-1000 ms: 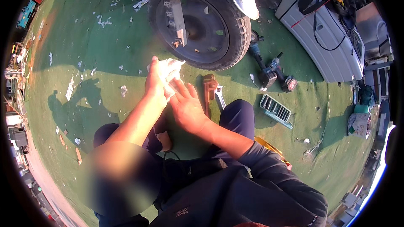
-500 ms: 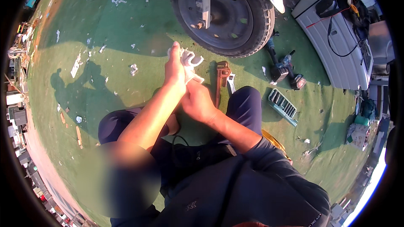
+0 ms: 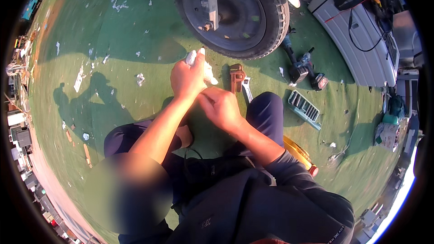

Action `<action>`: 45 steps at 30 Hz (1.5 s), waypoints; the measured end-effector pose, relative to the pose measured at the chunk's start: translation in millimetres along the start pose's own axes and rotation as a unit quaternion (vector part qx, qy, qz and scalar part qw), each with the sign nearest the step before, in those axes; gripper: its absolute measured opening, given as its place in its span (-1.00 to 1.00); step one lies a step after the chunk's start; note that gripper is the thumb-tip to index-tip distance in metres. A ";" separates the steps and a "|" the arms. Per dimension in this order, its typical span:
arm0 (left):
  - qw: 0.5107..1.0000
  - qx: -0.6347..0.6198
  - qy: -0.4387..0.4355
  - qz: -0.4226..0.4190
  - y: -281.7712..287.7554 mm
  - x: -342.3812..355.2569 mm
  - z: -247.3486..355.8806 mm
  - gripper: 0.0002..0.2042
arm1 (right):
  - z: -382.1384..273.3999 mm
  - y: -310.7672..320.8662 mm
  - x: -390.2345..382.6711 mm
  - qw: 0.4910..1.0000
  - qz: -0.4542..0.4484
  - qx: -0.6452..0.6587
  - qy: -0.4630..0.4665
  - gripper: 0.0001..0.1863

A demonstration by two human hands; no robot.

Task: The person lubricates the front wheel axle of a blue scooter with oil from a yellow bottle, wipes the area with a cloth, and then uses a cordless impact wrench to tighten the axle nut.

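Green matting (image 3: 149, 27) spreads beneath you, with a motorcycle wheel (image 3: 192, 9) on the far side and a rust-red pipe wrench (image 3: 236, 77) and a silver wrench (image 3: 247, 91) lying right of your hands. Your left forearm reaches up and away; your left hand (image 3: 186, 79) has its thumb pointing far, gripping a crumpled white cloth (image 3: 209, 73) that shows along its right edge. Your right hand (image 3: 222, 107) sits nearer, fingers curled in beside your left wrist; you cannot tell whether they pinch anything. Compared with a second ago, your right fingers are bent rather than stretched along the cloth, and less of the cloth shows.
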State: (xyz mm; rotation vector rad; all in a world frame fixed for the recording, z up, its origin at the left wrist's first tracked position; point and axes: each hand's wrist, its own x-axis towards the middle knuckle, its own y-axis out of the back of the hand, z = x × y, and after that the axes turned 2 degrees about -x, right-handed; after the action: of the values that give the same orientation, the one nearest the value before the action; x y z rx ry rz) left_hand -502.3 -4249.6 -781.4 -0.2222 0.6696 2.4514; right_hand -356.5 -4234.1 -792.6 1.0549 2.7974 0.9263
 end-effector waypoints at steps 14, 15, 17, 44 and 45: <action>0.939 -0.165 0.136 -0.268 -23.5 -8.7 -62.7 -0.43 | 78.1 -50.9 10.2 0.891 0.117 0.390 -0.200 -0.83; 0.933 -0.181 0.134 -0.281 -28.2 -6.8 -58.8 -0.42 | 83.9 -52.2 14.0 0.855 0.119 0.446 -0.235 -0.83; 0.919 -0.218 0.126 -0.305 -35.3 -6.1 -42.6 -0.39 | 89.3 -43.5 21.1 0.785 0.120 0.541 -0.277 -0.80; 0.971 -0.076 -0.122 -0.189 -71.7 16.0 -43.6 -0.64 | 113.6 6.7 14.2 0.810 0.086 0.495 -0.302 -0.79; 0.976 -0.065 -0.116 -0.173 -71.1 16.6 -44.8 -0.64 | 113.6 3.9 14.9 0.806 0.118 0.491 -0.308 -0.84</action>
State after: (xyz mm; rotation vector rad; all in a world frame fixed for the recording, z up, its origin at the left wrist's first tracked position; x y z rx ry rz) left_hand -474.6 -4214.2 -854.3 -0.0910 0.3353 2.1418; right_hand -341.9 -4163.1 -881.4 1.4102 2.4669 -0.9072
